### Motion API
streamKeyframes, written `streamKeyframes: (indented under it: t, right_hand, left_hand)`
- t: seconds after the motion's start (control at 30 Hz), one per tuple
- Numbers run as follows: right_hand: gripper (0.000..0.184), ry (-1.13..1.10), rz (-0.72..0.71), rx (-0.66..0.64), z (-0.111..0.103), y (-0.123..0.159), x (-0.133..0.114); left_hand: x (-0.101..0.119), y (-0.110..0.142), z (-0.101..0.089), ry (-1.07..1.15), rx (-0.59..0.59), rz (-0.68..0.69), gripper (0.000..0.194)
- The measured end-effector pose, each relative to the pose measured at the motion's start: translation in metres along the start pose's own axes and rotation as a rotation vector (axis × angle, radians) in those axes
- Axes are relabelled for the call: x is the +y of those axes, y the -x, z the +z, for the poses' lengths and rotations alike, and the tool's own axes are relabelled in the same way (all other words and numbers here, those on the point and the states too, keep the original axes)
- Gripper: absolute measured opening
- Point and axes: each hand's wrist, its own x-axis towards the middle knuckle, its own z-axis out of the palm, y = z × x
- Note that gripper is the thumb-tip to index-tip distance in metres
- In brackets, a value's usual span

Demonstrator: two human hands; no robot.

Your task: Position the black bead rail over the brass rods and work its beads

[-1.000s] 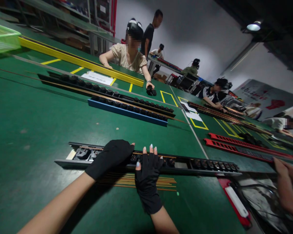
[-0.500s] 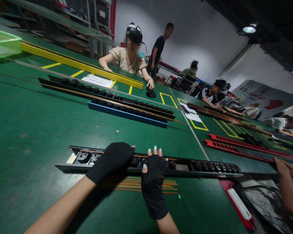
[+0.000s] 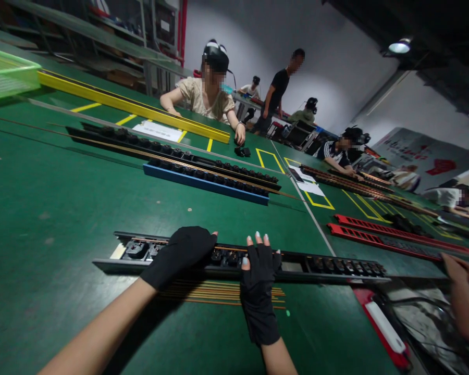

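Lying across the green tabletop [image 3: 101, 208], the long black channel-shaped rail with black socket modules [image 3: 344, 265] sits under both hands; the black-gloved left hand [image 3: 185, 252] curves over it, its grip impossible to tell, while the black fingerless-gloved right hand [image 3: 261, 276] lies with fingers slightly spread, thin copper-coloured rods [image 3: 219, 298] just beside the rail

Your green worktable [image 3: 101, 208] carries yellow outlines [image 3: 271, 151] and spreads out before you, with a pale grey wall [image 3: 336, 67] beyond it. Metal shelves [image 3: 121, 31] stand at your upper left near a red post [image 3: 183, 39] — and at your upper right, a lit lamp [image 3: 399, 47] shows against the dark ceiling [image 3: 367, 15], above a printed banner [image 3: 414, 148]
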Motion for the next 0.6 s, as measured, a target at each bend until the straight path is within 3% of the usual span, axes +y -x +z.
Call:
streamKeyframes:
  t: [0.1, 0.27, 0.43, 0.6]
  right_hand:
    - [0.042, 0.023, 0.093, 0.069, 0.002, -0.001, 0.012]
    - [0.037, 0.012, 0.090, 0.079, 0.008, 0.000, 0.018]
    - [0.037, 0.009, 0.079, 0.097, 0.006, -0.001, 0.017]
    - [0.042, 0.122, 0.188, 0.118, 0.002, -0.001, 0.030]
  left_hand:
    - [0.001, 0.000, -0.004, -0.027, -0.016, 0.033, 0.039]
    - [0.001, 0.001, -0.009, -0.051, -0.015, 0.038, 0.041]
    - [-0.001, -0.001, -0.004, -0.052, 0.056, 0.071, 0.037]
    - [-0.002, 0.000, 0.003, -0.080, 0.107, 0.082, 0.031]
